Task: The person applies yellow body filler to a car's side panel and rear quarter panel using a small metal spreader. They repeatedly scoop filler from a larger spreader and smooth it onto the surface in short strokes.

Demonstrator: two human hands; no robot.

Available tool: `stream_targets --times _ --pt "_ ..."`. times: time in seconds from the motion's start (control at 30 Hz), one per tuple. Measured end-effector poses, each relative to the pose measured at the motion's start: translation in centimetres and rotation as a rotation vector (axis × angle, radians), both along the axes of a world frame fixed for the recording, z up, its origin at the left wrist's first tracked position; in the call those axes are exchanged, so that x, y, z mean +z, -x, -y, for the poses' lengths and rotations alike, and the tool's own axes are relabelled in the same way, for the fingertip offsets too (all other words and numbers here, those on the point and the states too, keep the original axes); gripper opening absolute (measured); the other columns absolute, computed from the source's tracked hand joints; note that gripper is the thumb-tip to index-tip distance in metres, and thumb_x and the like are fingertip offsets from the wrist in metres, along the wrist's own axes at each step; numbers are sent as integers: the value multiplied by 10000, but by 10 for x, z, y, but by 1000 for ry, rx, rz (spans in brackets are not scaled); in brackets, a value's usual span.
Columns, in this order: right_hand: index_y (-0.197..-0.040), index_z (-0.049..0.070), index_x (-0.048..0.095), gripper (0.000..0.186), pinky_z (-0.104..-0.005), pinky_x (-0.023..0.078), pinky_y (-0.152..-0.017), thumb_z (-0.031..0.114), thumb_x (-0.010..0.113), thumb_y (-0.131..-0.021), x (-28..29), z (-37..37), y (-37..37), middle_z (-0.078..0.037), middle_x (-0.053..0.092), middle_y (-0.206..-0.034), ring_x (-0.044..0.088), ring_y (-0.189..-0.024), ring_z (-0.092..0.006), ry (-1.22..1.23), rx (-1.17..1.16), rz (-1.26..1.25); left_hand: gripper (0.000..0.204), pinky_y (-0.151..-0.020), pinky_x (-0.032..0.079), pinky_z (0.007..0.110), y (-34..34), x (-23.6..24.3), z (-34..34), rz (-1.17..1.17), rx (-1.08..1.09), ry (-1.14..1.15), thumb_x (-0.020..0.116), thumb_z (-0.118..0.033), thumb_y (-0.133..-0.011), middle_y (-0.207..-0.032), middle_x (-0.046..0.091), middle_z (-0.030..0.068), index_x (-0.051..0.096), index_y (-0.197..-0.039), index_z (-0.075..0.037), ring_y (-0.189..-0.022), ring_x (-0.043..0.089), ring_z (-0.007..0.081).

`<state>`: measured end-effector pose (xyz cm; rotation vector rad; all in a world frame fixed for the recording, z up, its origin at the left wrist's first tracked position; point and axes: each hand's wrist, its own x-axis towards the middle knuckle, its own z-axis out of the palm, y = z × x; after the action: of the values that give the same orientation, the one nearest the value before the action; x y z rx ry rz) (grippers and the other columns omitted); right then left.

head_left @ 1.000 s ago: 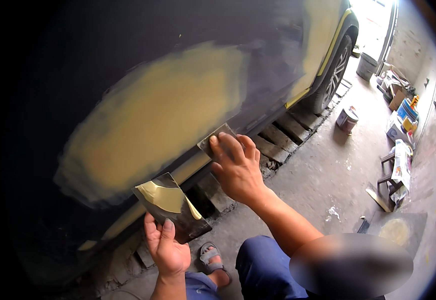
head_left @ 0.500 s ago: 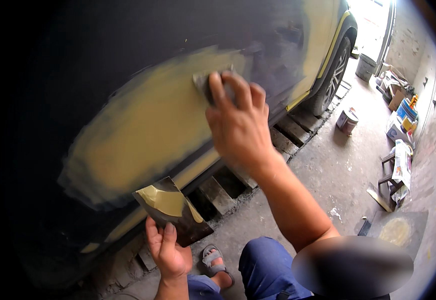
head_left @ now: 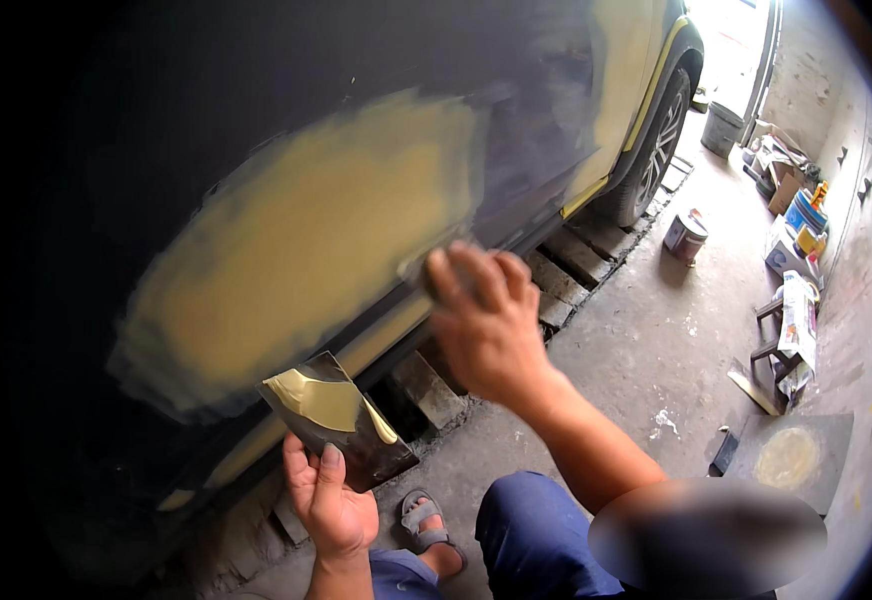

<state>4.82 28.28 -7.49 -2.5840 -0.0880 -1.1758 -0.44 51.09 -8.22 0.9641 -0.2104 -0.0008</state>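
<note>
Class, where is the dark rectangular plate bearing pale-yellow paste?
In the head view, the plate is below and left of centre, in the left hand, before the yellow-patched dark car.

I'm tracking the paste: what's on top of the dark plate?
On the dark plate: a patch of pale yellow paste and a strip along the right edge. The surface beneath the paste and under the thumb of the left hand is hidden.
</note>
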Motion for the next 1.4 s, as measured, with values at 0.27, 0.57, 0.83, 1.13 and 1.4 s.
stream_targets --times 0.27,0.57,0.83,1.13,1.4 --pt "-1387 92 480 541 -516 414 -894 203 600 -871 78 8 -42 -123 438 -1371 419 -1156 -393 -72 -46 213 370 -1063 414 399 2 0 -2 -8 25 -1 522 -53 -961 -1291 576 98 466 -1327 -47 -1191 557 232" --pt "-1393 132 486 585 -518 386 -905 213 642 -835 -5 -44 -2 -94 439 -1363 395 -1191 -391 -28 17 -63 421 -1064 419 416 -1 -1 -8 -44 73 2 502 -29 -963 -1308 561 115 425 -1377 -30 -1198 543 227" --pt "-1383 28 534 552 -424 439 -971 189 692 -879 -11 -30 59 -175 486 -1316 474 -1199 -349 -588 785 -110 430 -1063 427 393 5 6 -2 -44 8 38 488 -37 -970 -1316 562 93 424 -1395 -56 -1199 553 217" --pt "-1351 31 531 547 -488 375 -1034 130 685 -836 -17 27 14 -177 506 -1355 458 -1209 -400 -173 378 127 437 -1077 406 405 10 7 9 74 0 -27 501 -40 -981 -1330 554 91 417 -1409 -64 -1221 534 222" --pt "-1407 66 465 531 -523 412 -960 179 588 -903 80 56 -64 -142 401 -1453 404 -1206 -416 -134 -39 264 394 -1059 426 415 6 1 7 -10 -4 -24 523 -49 -971 -1306 569 103 447 -1357 -50 -1191 557 234"
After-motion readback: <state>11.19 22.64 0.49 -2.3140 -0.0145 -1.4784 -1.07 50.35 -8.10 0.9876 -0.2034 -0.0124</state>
